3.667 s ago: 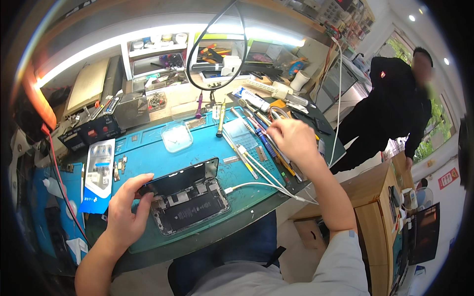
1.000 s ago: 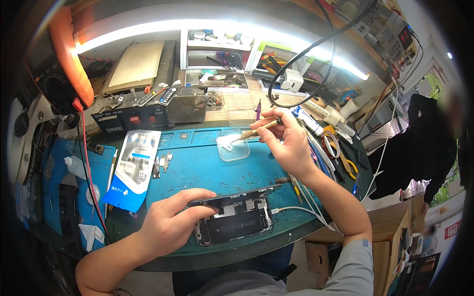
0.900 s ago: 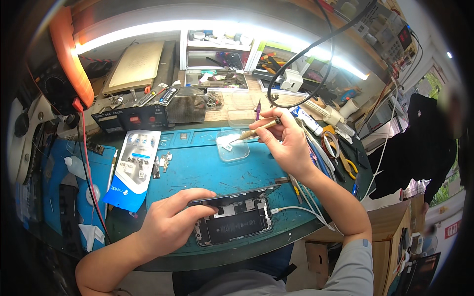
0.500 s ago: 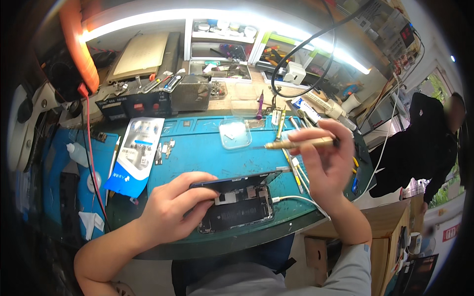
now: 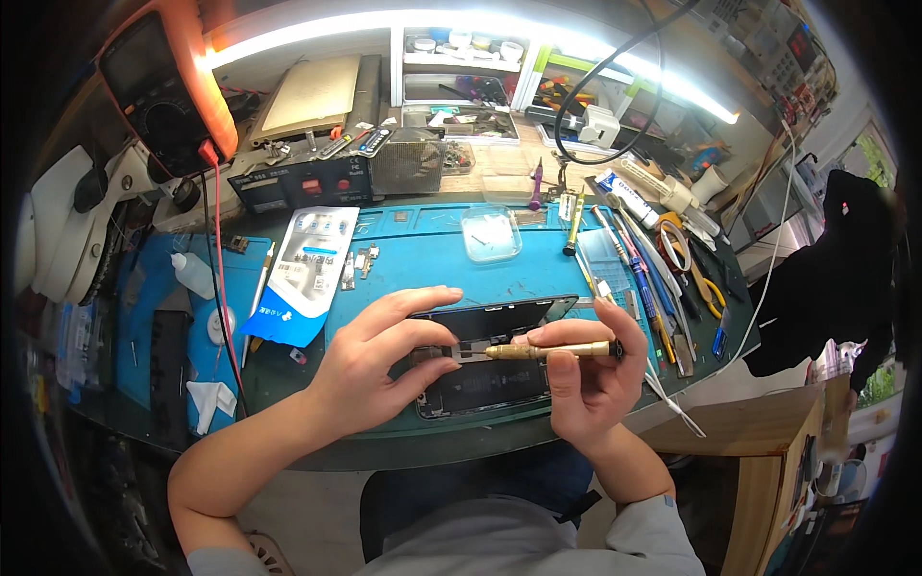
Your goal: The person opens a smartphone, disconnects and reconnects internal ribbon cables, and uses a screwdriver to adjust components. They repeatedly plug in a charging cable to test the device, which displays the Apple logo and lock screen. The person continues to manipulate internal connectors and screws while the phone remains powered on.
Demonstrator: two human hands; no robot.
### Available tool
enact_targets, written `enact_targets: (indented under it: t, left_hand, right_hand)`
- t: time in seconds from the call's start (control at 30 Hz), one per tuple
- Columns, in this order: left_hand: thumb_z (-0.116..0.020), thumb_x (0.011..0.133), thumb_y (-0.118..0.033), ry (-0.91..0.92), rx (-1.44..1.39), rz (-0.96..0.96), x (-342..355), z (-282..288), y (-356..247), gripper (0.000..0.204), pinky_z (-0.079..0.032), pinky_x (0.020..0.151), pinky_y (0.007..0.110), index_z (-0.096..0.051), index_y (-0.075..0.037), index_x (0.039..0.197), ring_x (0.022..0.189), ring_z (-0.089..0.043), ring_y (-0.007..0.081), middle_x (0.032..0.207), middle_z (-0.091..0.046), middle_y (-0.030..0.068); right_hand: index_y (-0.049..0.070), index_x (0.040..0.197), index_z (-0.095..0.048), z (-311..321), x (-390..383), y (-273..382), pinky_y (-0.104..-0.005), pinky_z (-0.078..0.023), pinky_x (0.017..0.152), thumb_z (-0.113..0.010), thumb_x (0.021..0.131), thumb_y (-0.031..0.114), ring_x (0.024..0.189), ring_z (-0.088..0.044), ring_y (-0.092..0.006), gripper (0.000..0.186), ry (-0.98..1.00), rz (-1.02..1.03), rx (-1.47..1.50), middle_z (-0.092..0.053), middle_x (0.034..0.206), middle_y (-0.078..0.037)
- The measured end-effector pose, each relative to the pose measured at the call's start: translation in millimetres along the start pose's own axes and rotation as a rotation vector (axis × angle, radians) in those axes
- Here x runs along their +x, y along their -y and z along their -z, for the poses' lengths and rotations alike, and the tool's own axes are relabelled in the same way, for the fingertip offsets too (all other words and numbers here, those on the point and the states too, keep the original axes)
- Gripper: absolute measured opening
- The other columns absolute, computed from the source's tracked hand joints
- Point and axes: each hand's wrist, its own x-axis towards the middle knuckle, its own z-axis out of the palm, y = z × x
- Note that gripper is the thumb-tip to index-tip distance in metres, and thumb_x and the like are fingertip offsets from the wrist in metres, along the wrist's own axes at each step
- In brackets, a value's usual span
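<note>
An opened smartphone [image 5: 480, 389] lies on the blue mat in front of me, its black battery and inner parts showing. Its screen panel [image 5: 523, 313] is tilted up along the far side. My left hand [image 5: 360, 350] grips the phone's left end, with a finger against the raised screen and the thumb over the inside. Between the thumb and fingers of my right hand [image 5: 595, 394] is a gold screwdriver [image 5: 519, 352], held nearly level and pointing left. Its tip is over the phone's inner parts near my left fingertips; whether it touches cannot be made out.
A clear plastic dish [image 5: 491, 235] and small metal parts [image 5: 363, 261] lie beyond the phone. A white and blue pouch [image 5: 305, 278] is at left, beneath an orange multimeter [image 5: 158, 91]. Pliers [image 5: 712, 296] and several slim tools lie right, near a white cable [image 5: 677, 411]. A person in black [image 5: 816, 278] stands right.
My right hand has come down and left, bringing the screwdriver from the air over the mat to the phone. My left hand stays at the phone. The whole view has shifted.
</note>
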Motion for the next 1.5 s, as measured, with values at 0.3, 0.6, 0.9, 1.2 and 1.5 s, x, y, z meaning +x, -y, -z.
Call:
enact_targets:
  t: [0.3,0.6,0.9,1.2,1.5]
  left_hand:
    - [-0.087,0.081,-0.006,-0.013,0.011,-0.005,0.8,-2.2,0.0,0.024,-0.058,0.097,0.042,-0.069,-0.006,0.097,0.122,-0.068,0.0342,0.136,-0.069,0.0133]
    - [-0.084,0.081,0.001,0.009,0.006,0.007,0.6,-0.4,0.9,0.021,-0.057,0.1,0.042,-0.07,-0.004,0.095,0.124,-0.068,0.0338,0.136,-0.069,0.0156]
    - [-0.083,0.079,0.004,0.015,0.016,-0.004,1.3,-0.6,0.9,0.022,-0.056,0.103,0.043,-0.07,-0.004,0.094,0.127,-0.067,0.0345,0.136,-0.069,0.017]
    - [-0.083,0.079,0.004,0.016,0.014,0.0,0.6,-0.9,1.9,0.022,-0.057,0.102,0.042,-0.07,-0.004,0.094,0.126,-0.067,0.0339,0.135,-0.07,0.0168]
    - [-0.083,0.079,0.004,0.014,0.017,0.002,0.4,-1.2,2.3,0.022,-0.057,0.102,0.042,-0.07,-0.004,0.095,0.125,-0.068,0.0339,0.134,-0.07,0.0169]
  right_hand:
    - [-0.006,0.149,-0.032,5.0,1.7,-2.7,-0.0352,-0.06,0.087,-0.062,0.106,0.004,0.093,-0.077,-0.026,0.054,0.071,0.025,-0.029,-0.074,0.105,-0.023]
    - [-0.003,0.152,-0.028,7.7,5.0,-2.6,-0.0405,-0.063,0.088,-0.059,0.108,0.009,0.094,-0.076,-0.0297,0.055,0.164,0.034,-0.04,-0.072,0.108,-0.024]
    - [-0.004,0.152,-0.028,8.0,2.8,-5.0,-0.0403,-0.063,0.089,-0.058,0.108,0.008,0.094,-0.076,-0.0294,0.054,0.159,0.036,-0.034,-0.072,0.108,-0.024]
    - [-0.008,0.144,-0.04,1.9,2.0,-9.1,-0.0324,-0.06,0.084,-0.067,0.102,0.0,0.092,-0.077,-0.0221,0.05,0.063,0.083,-0.015,-0.076,0.105,-0.021]
    - [-0.008,0.142,-0.042,0.3,3.4,-9.3,-0.0325,-0.06,0.082,-0.067,0.101,-0.001,0.09,-0.076,-0.021,0.048,0.057,0.087,0.017,-0.077,0.102,-0.022]
